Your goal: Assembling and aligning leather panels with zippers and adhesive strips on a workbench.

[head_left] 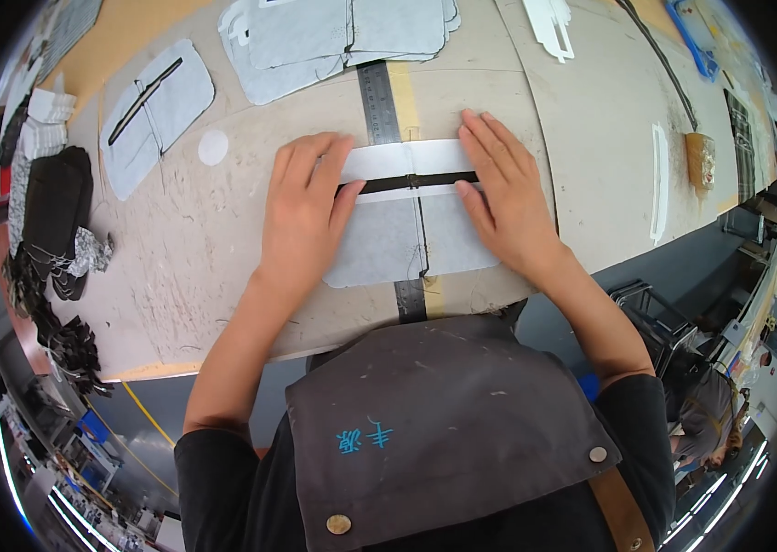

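Note:
A light grey fabric panel (pixel 375 237) lies flat on the worktable in front of me. Across its upper part runs a black strip (pixel 439 179), with a white band (pixel 379 160) along the far side. A dark line goes down its middle to the near edge. My left hand (pixel 304 207) rests on the panel's left side, thumb at the black strip's end and fingers bent forward. On the right side, my right hand (pixel 510 198) lies with fingers stretched out and thumb just below the strip. A dark steel ruler (pixel 377 101) passes under the panel.
Stacked grey panels (pixel 301 41) lie at the far side. A single panel (pixel 159 115) with a black strip sits at far left, near a white disc (pixel 213 147). Dark fabric pieces (pixel 57 212) line the left edge. A wooden-handled tool (pixel 700 161) and white template (pixel 659 184) lie right.

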The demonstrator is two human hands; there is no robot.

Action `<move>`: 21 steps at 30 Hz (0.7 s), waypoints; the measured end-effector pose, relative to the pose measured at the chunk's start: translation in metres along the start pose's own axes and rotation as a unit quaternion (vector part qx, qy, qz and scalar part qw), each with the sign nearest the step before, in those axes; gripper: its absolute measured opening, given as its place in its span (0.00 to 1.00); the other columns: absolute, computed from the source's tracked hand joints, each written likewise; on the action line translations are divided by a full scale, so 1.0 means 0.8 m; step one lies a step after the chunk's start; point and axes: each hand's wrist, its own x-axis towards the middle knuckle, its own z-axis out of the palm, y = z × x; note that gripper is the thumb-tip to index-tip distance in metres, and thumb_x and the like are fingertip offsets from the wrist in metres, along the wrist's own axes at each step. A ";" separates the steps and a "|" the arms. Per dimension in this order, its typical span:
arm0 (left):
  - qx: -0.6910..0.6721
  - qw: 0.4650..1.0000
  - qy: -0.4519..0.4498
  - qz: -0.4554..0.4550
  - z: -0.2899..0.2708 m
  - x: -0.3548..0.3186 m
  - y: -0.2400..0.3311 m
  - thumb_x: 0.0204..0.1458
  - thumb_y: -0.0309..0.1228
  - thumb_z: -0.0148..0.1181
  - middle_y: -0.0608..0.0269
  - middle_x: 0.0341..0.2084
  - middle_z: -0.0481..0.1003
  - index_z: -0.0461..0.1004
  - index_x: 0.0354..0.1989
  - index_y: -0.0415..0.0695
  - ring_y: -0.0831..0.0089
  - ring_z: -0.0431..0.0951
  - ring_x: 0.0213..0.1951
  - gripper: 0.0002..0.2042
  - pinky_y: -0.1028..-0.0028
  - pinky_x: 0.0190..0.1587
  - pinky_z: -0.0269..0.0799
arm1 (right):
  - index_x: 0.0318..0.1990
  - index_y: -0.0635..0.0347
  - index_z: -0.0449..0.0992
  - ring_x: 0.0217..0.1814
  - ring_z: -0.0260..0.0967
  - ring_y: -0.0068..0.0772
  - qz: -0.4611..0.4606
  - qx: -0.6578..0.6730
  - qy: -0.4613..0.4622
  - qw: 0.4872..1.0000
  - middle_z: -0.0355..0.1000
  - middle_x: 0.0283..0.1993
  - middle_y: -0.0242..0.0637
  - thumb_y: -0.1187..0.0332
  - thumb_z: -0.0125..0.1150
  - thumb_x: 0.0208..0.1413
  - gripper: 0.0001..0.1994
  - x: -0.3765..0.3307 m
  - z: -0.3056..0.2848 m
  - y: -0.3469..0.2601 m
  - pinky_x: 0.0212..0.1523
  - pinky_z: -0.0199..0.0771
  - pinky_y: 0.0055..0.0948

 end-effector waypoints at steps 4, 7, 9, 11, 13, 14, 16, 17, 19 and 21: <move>-0.037 0.994 -0.046 -0.094 -0.013 0.027 0.007 0.47 0.21 0.66 0.55 0.41 0.75 0.75 0.48 0.38 0.62 0.75 0.41 0.18 0.66 0.44 0.71 | 0.59 0.67 0.69 0.63 0.60 0.50 0.035 0.092 0.062 0.993 0.64 0.63 0.47 0.78 0.63 0.50 0.25 0.005 -0.003 0.009 0.61 0.63 0.42; -0.120 0.977 -0.121 -0.130 -0.027 0.038 0.004 0.48 0.19 0.65 0.57 0.35 0.76 0.78 0.40 0.38 0.68 0.75 0.36 0.10 0.72 0.39 0.71 | 0.58 0.64 0.70 0.57 0.65 0.46 0.071 0.120 0.108 0.984 0.68 0.59 0.44 0.79 0.64 0.50 0.25 0.006 -0.005 0.009 0.56 0.68 0.36; -0.253 0.953 -0.062 -0.155 -0.031 0.037 0.004 0.47 0.17 0.65 0.61 0.31 0.77 0.80 0.33 0.37 0.72 0.75 0.33 0.05 0.76 0.37 0.69 | 0.55 0.63 0.73 0.53 0.68 0.43 0.145 0.234 0.100 0.956 0.71 0.55 0.42 0.79 0.64 0.49 0.22 0.005 -0.009 0.007 0.54 0.70 0.33; -0.271 0.953 -0.031 -0.132 -0.034 0.029 0.006 0.47 0.16 0.65 0.62 0.32 0.77 0.80 0.33 0.37 0.72 0.75 0.34 0.05 0.76 0.37 0.69 | 0.52 0.62 0.76 0.49 0.70 0.41 0.215 0.346 0.089 0.909 0.74 0.51 0.39 0.79 0.64 0.49 0.20 0.002 -0.013 0.007 0.51 0.71 0.30; -0.290 0.951 0.001 -0.111 -0.036 0.022 0.007 0.47 0.15 0.65 0.63 0.32 0.78 0.80 0.32 0.38 0.72 0.76 0.35 0.05 0.76 0.38 0.70 | 0.44 0.62 0.81 0.44 0.73 0.37 0.122 0.403 0.107 0.901 0.78 0.43 0.36 0.82 0.65 0.46 0.15 -0.004 -0.015 0.010 0.46 0.73 0.28; -0.261 0.962 0.018 -0.078 -0.039 0.018 0.006 0.46 0.15 0.65 0.63 0.32 0.78 0.80 0.32 0.38 0.71 0.76 0.36 0.06 0.75 0.38 0.70 | 0.44 0.62 0.81 0.44 0.73 0.37 0.121 0.402 0.108 0.901 0.78 0.43 0.36 0.82 0.65 0.46 0.15 -0.005 -0.018 0.007 0.46 0.73 0.28; -0.231 0.971 0.037 -0.044 -0.040 0.016 0.002 0.45 0.14 0.66 0.62 0.32 0.79 0.80 0.32 0.38 0.70 0.77 0.37 0.07 0.75 0.39 0.71 | 0.40 0.65 0.81 0.49 0.73 0.37 0.035 0.343 0.143 0.928 0.79 0.42 0.39 0.84 0.63 0.45 0.13 -0.006 -0.026 0.000 0.51 0.72 0.31; -0.210 0.976 0.048 -0.019 -0.042 0.015 0.000 0.45 0.14 0.66 0.61 0.32 0.79 0.80 0.32 0.38 0.68 0.77 0.37 0.08 0.74 0.39 0.71 | 0.40 0.65 0.81 0.49 0.73 0.37 0.033 0.343 0.144 0.927 0.79 0.42 0.39 0.84 0.63 0.45 0.13 -0.006 -0.026 -0.002 0.51 0.72 0.31; -0.187 0.981 0.059 0.005 -0.043 0.014 -0.002 0.44 0.14 0.66 0.61 0.32 0.79 0.80 0.32 0.38 0.67 0.77 0.38 0.08 0.73 0.40 0.72 | 0.40 0.65 0.81 0.48 0.74 0.39 -0.018 0.301 0.170 0.938 0.80 0.43 0.40 0.85 0.63 0.42 0.15 -0.007 -0.027 -0.005 0.49 0.74 0.32; -0.180 0.981 0.075 0.020 -0.043 0.014 -0.002 0.40 0.15 0.69 0.62 0.31 0.80 0.81 0.31 0.41 0.66 0.77 0.38 0.10 0.73 0.39 0.72 | 0.40 0.64 0.81 0.47 0.75 0.40 -0.047 0.273 0.184 0.943 0.80 0.42 0.40 0.85 0.63 0.42 0.15 -0.003 -0.031 -0.007 0.48 0.74 0.33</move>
